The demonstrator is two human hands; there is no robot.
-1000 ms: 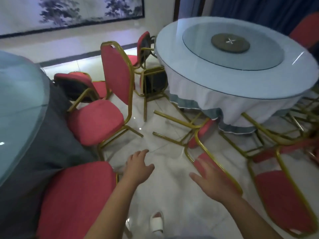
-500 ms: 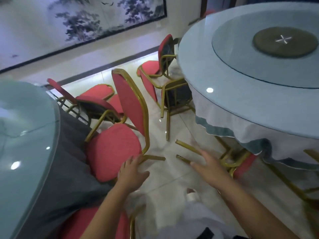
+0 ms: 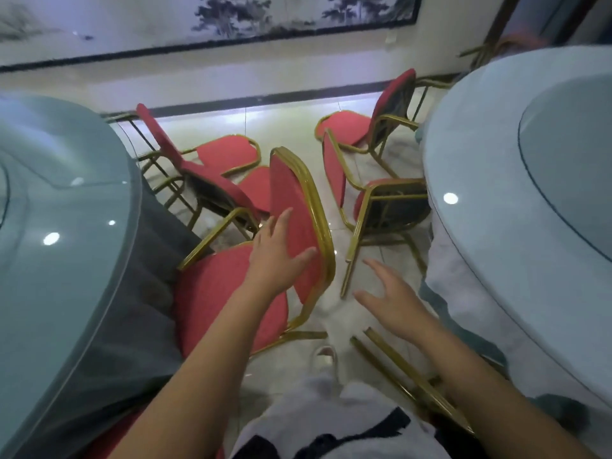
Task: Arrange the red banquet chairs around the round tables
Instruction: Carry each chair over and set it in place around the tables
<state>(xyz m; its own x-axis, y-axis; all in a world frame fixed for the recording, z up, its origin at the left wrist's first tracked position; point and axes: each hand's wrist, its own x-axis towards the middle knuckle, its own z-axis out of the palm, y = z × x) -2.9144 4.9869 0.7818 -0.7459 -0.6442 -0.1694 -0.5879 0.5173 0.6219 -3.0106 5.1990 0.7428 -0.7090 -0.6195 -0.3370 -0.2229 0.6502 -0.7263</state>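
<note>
This is a restaurant banquet hall. Two big round tables (image 3: 59, 226) are topped with glass and draped in long cloths (image 3: 463, 309), one with a glass turntable (image 3: 569, 160). Matching red padded chairs (image 3: 228, 303) with gold metal frames crowd between them. The floor tiles (image 3: 284, 127) are glossy and pale, and a long ink landscape painting (image 3: 231, 14) hangs on the wall.

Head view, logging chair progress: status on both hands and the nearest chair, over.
Left hand open, at backrest of nearest red chair. Right hand open, holding nothing. Chair upright beside left table. Tipped chair close ahead.
</note>
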